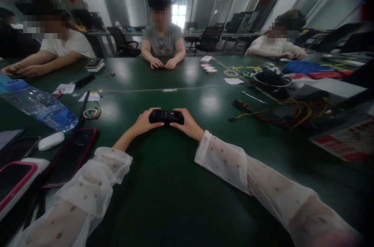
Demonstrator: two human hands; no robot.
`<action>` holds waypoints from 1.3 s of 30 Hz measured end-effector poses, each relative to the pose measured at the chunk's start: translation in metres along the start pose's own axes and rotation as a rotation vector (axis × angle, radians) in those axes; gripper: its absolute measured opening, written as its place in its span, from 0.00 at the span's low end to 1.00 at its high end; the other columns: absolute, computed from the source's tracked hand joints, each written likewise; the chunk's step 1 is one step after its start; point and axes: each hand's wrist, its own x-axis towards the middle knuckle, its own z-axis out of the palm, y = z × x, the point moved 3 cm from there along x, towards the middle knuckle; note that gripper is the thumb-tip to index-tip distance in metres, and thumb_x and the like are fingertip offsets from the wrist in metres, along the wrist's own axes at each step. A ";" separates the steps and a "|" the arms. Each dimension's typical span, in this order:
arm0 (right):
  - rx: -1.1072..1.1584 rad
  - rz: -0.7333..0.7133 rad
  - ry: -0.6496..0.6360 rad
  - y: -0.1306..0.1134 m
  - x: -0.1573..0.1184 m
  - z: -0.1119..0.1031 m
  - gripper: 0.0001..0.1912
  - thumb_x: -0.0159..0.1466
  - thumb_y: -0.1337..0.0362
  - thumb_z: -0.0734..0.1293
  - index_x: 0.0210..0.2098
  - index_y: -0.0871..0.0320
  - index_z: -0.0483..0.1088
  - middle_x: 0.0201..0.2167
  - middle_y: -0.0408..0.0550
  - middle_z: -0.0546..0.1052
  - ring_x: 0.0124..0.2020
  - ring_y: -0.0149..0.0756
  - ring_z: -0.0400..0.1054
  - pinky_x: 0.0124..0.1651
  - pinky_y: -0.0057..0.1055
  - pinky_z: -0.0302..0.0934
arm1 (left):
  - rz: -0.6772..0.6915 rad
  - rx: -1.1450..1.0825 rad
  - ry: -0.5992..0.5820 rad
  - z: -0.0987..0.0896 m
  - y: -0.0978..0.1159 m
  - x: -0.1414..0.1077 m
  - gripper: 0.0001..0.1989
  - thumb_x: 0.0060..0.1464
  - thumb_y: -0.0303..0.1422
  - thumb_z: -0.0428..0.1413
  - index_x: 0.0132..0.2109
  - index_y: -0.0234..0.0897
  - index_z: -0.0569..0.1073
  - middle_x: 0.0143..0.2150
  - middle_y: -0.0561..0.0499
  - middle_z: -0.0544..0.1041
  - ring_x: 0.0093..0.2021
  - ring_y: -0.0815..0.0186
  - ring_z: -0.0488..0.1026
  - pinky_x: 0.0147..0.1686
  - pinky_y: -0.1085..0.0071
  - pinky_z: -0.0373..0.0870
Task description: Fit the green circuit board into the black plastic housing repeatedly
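Note:
A small black device [166,117] with a dark screen showing faint white marks is held level over the green table [157,184], near the middle of the view. My left hand [143,121] grips its left end, with the thumb along the near edge. At the right end, my right hand [187,124] holds it the same way, fingers behind and thumb in front. Whether the device touches the table cannot be made out.
At the left are a water bottle [43,104], a red-edged phone [71,157], a white case [51,141] and a coiled cable [91,112]. At the right, a wrench [253,97] lies near bundled wires [304,112]. Three people sit across the table; another is at far left.

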 end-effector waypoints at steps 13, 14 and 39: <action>0.024 0.000 -0.037 0.006 0.000 0.000 0.27 0.60 0.60 0.73 0.55 0.53 0.63 0.52 0.52 0.70 0.54 0.46 0.67 0.58 0.52 0.64 | -0.082 -0.016 -0.034 -0.003 0.004 0.000 0.32 0.46 0.48 0.65 0.56 0.42 0.69 0.54 0.44 0.74 0.54 0.51 0.71 0.54 0.49 0.67; 0.022 0.000 -0.038 0.005 0.000 0.000 0.27 0.60 0.60 0.73 0.55 0.52 0.63 0.52 0.52 0.70 0.55 0.47 0.67 0.58 0.53 0.64 | -0.083 -0.018 -0.030 -0.003 0.005 0.000 0.32 0.46 0.48 0.65 0.55 0.42 0.69 0.53 0.44 0.74 0.54 0.51 0.70 0.54 0.49 0.67; -0.008 0.008 -0.040 0.001 0.000 0.000 0.26 0.61 0.62 0.72 0.56 0.53 0.62 0.52 0.52 0.70 0.55 0.46 0.68 0.58 0.53 0.64 | -0.085 -0.011 -0.018 -0.002 0.004 0.000 0.32 0.45 0.48 0.66 0.55 0.43 0.69 0.53 0.44 0.75 0.54 0.50 0.71 0.54 0.49 0.67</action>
